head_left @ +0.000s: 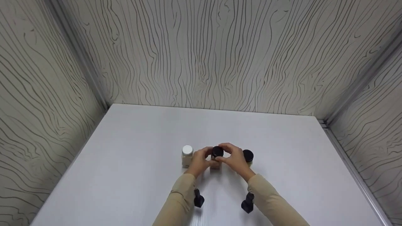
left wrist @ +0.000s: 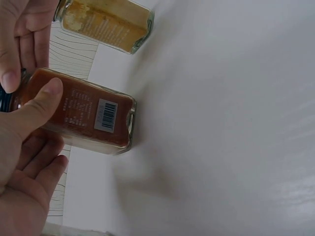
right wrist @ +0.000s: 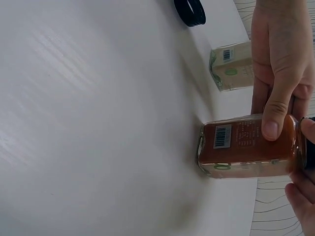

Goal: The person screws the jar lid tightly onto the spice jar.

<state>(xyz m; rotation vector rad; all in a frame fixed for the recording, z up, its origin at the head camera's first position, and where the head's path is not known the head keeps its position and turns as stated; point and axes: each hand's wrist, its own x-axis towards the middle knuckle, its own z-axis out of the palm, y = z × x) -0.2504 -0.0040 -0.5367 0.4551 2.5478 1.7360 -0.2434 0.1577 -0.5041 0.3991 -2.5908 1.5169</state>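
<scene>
Between both hands stands an upright square glass jar of red-brown powder with a black lid. The left hand grips the jar's body; in the left wrist view its thumb lies across the labelled side beside a barcode. The right hand pinches the black lid at the jar's top, thumb and fingers on opposite sides, as the right wrist view also shows at the lid. The jar's base is at the white table top.
Left of the hands stands a white-lidded jar of pale powder. Right behind the right hand is a black-lidded jar of yellow powder. Black devices hang under both wrists. Wood-patterned walls surround the table.
</scene>
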